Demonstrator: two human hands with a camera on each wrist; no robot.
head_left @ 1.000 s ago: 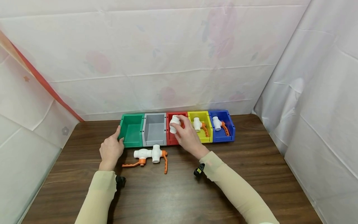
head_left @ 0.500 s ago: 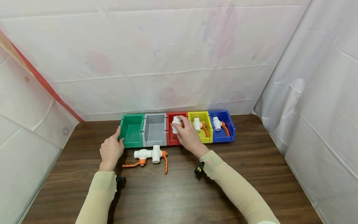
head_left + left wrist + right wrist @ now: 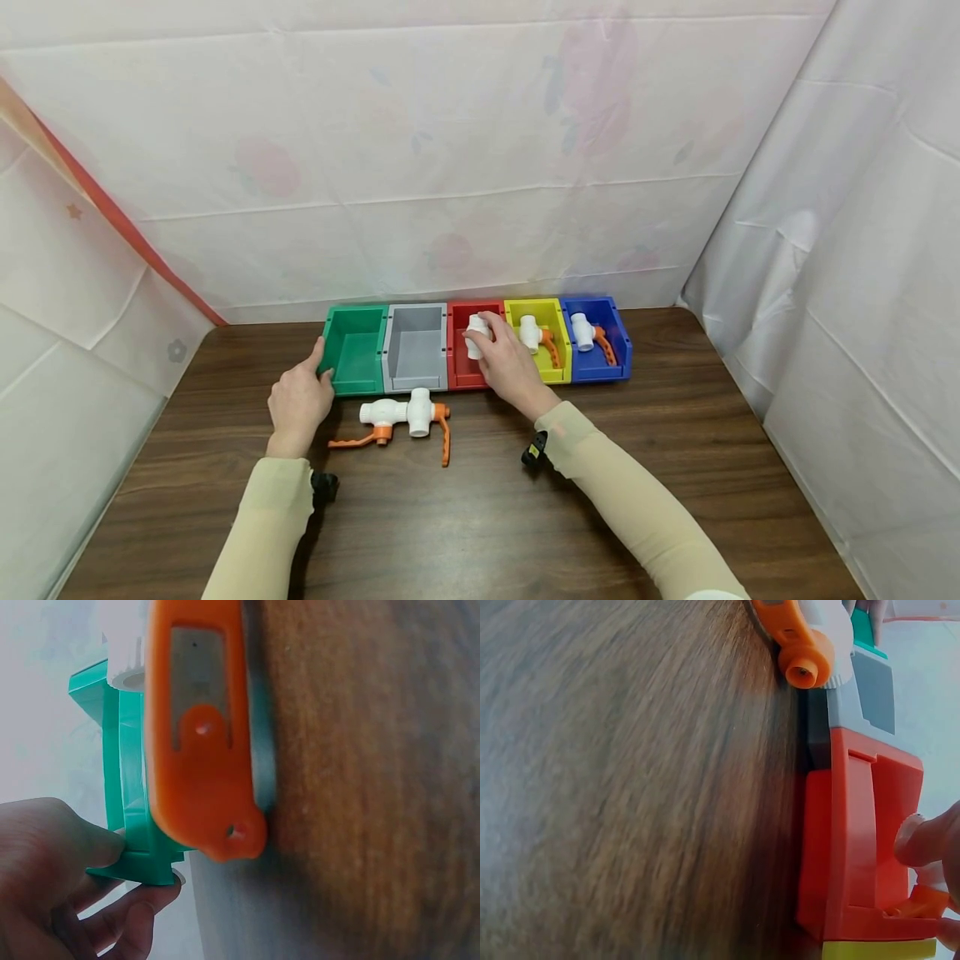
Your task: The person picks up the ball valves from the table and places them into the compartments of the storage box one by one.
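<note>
In the head view my right hand [image 3: 513, 371] pinches a white ball valve [image 3: 476, 340] inside the red bin [image 3: 467, 379]. The right wrist view shows the valve's orange handle [image 3: 922, 904] low in that bin, partly hidden by the fingers. My left hand [image 3: 297, 406] holds the left wall of the green bin [image 3: 357, 354]; in the left wrist view its thumb and fingers [image 3: 105, 844] close on the bin's edge. In front of the bins lie two more ball valves, one with its handle pointing left [image 3: 384, 412], the other [image 3: 419, 414] with its handle toward me.
A grey bin [image 3: 416, 350] stands between the green and red ones. To the right, a yellow bin [image 3: 550, 374] and a blue bin [image 3: 600, 372] each contain a white valve with an orange handle. White curtains rise behind and beside the brown table [image 3: 465, 533].
The right hand has moved slightly right and down with the valve, which now sits deeper in the red bin and more upright. The left hand stays on the green bin.
</note>
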